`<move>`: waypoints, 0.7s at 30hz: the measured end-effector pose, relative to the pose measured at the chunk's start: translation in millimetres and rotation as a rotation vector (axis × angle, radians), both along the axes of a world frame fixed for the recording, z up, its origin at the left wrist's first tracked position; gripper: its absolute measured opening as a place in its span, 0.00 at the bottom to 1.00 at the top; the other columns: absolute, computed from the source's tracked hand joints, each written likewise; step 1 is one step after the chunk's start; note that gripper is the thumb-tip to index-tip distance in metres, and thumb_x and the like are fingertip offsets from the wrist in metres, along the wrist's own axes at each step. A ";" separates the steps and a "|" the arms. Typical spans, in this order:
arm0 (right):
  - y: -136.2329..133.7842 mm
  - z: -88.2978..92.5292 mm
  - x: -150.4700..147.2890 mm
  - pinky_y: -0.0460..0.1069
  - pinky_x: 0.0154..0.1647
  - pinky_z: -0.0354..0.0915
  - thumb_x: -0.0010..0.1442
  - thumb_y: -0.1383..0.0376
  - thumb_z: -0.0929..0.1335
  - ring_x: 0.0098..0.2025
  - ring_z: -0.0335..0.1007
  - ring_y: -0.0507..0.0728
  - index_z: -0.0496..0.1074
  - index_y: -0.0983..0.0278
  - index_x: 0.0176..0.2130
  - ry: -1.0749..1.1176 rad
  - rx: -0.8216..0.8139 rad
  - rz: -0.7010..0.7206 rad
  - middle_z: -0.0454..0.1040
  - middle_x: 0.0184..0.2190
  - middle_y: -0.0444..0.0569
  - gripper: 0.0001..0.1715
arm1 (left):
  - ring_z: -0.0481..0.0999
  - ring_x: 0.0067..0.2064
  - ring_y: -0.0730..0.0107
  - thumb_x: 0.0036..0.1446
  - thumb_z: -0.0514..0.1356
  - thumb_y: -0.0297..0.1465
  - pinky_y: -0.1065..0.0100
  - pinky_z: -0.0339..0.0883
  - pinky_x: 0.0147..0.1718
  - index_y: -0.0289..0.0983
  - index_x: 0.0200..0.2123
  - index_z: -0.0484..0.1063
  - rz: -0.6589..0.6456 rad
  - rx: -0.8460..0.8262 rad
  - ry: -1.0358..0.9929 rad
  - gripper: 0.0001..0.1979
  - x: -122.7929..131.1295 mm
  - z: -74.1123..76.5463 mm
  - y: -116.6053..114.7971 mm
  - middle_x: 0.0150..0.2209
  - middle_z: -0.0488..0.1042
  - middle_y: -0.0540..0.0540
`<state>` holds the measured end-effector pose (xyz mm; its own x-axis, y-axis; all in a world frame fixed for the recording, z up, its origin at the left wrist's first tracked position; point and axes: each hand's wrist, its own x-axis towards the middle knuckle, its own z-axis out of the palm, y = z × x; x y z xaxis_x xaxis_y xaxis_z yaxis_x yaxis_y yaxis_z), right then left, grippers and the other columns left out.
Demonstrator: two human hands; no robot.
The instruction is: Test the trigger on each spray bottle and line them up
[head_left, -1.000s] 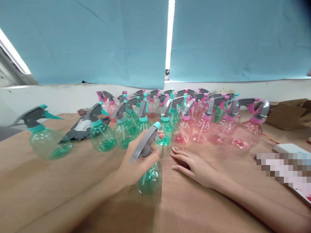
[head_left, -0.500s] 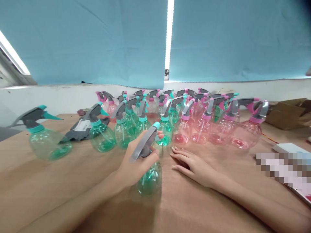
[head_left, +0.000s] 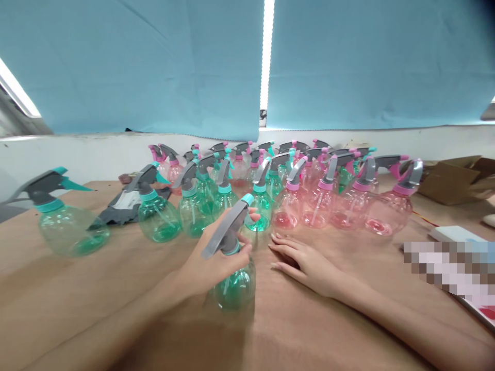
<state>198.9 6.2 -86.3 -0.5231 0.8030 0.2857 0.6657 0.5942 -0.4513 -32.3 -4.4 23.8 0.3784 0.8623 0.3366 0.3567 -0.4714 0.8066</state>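
My left hand (head_left: 216, 252) is wrapped round the neck of a green spray bottle (head_left: 236, 288) with a grey trigger head and turquoise nozzle. The bottle stands upright, or nearly so, in front of me. My right hand (head_left: 303, 260) lies on the brown tabletop (head_left: 301, 330) with its fingers stretched out and holds nothing. Just beyond its fingertips is a pink spray bottle (head_left: 286, 211). Behind my left hand is another green spray bottle (head_left: 258, 211), partly covered by the fingers.
Several green and pink spray bottles stand in rows at the back. One green bottle (head_left: 73, 229) stands apart at the left, near a dark plastic bag (head_left: 126, 203). On the right are a cardboard box (head_left: 448, 180), a white box (head_left: 456, 234) and a blurred-out flat item (head_left: 452, 273).
The view has shifted slightly, so the whole scene sits a little further left. My left hand stays on the green spray bottle, its fingers slightly lower on the neck; my right hand stays put.
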 end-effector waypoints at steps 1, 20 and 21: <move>0.0 0.1 0.0 0.62 0.63 0.60 0.66 0.52 0.64 0.64 0.60 0.65 0.68 0.61 0.60 0.006 0.001 0.000 0.68 0.60 0.55 0.27 | 0.72 0.29 0.72 0.49 0.57 0.26 0.69 0.68 0.27 0.43 0.54 0.67 0.003 -0.019 -0.021 0.27 0.8 0.5 -0.6 0.48 0.76 0.45; 0.4 -2.2 0.3 0.63 0.62 0.60 0.66 0.52 0.64 0.64 0.60 0.65 0.67 0.60 0.60 0.007 0.011 -0.004 0.68 0.60 0.54 0.28 | 0.69 0.27 0.71 0.49 0.56 0.28 0.67 0.64 0.29 0.41 0.36 0.65 0.011 0.042 -0.021 0.09 -0.1 2.7 -8.1 0.34 0.70 0.50; 0.3 -2.0 0.2 0.63 0.62 0.60 0.66 0.52 0.64 0.64 0.60 0.65 0.67 0.60 0.60 0.003 0.012 -0.003 0.68 0.60 0.54 0.28 | 0.69 0.26 0.72 0.49 0.56 0.28 0.67 0.65 0.29 0.41 0.36 0.65 0.011 0.042 -0.030 0.09 -0.5 1.6 -8.0 0.33 0.70 0.51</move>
